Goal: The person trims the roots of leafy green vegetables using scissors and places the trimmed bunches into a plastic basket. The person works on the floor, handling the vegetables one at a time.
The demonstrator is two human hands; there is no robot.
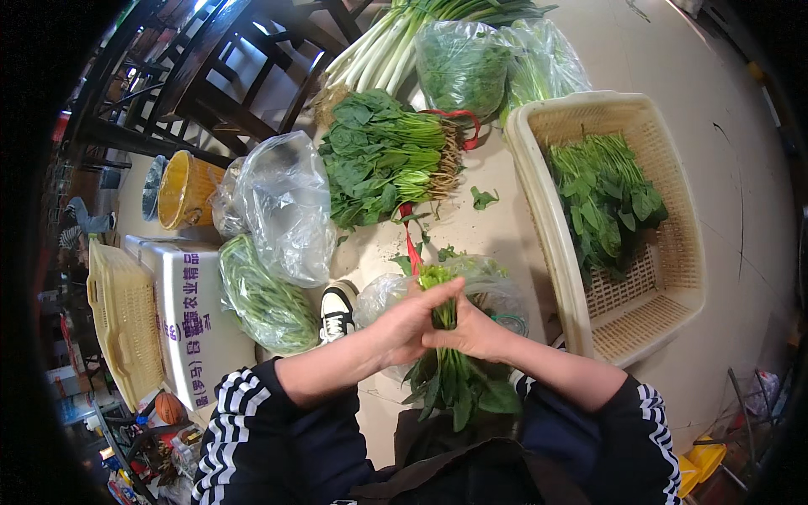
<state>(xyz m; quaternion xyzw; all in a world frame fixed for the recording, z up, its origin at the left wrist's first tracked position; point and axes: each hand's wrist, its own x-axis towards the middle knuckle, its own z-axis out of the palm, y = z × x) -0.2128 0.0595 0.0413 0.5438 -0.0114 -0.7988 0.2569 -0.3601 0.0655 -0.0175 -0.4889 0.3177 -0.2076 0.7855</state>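
Note:
A bunch of leafy spinach [457, 379] is clasped between my left hand [407, 322] and my right hand [470, 325], its cut stem ends up and its leaves hanging towards my lap. Beyond my hands a large heap of spinach with roots [391, 158] lies on the floor, with a red tie beside it. To the right, stacked cream plastic baskets [678, 252] hold more spinach [609, 202]. Below and around my hands is a clear plastic bag [385, 297], its contents partly hidden by them.
Leeks [385, 57] and bagged greens [464, 69] lie at the back. On the left are an empty-looking clear bag [287, 202], bagged green beans [268, 297], a white box [214, 328] bearing writing, a basket [120, 322] and a yellow bucket [183, 189]. Dark wooden stools stand behind.

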